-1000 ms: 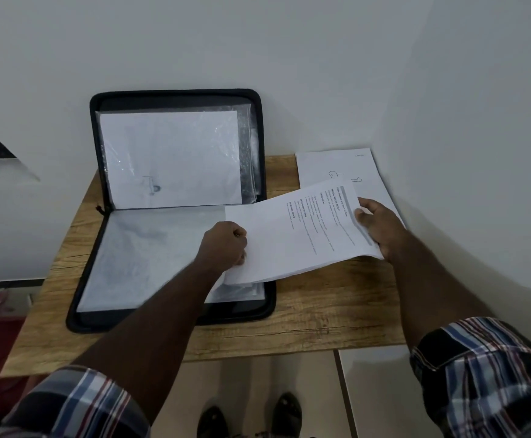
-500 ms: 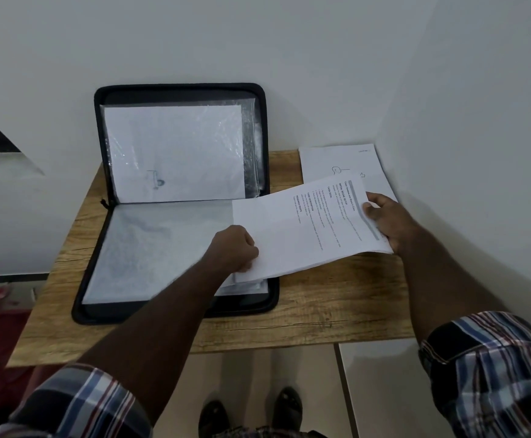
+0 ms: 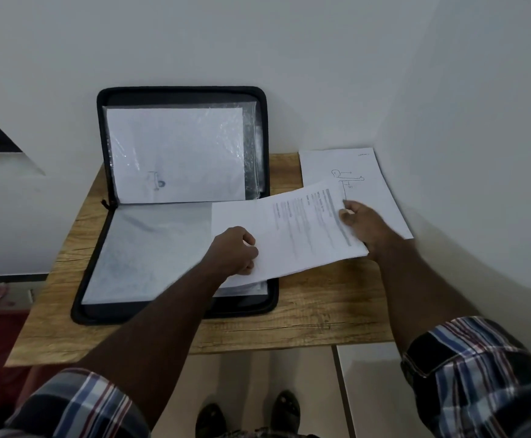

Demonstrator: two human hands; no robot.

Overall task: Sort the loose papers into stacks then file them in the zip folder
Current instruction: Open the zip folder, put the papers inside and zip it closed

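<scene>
Both hands gripped one printed sheet held over the right half of an open black zip folder: the left hand, fingers curled, pinched the sheet's lower-left edge, while the right hand pinched its right end with the thumb on top beside the text lines. The sheet sloped upward from the left hand toward 2 o'clock, its left part lying over the folder's lower leaf and its right part above the bare wooden counter. The folder stood open like a book at the counter's 10 o'clock side, its upper leaf propped against the white wall and holding a white page with a small drawing under clear plastic; its lower leaf lay flat, filled by another pale page. More sheet edges showed under the held sheet at the folder's lower-right corner. At 2 o'clock, in the counter's far right corner against the side wall, a separate sheet bearing a line drawing of a figure lay flat, partly covered by the held sheet and the right hand. Plaid sleeves were rolled up on both arms, and dark shoes showed on the floor at 6 o'clock.
</scene>
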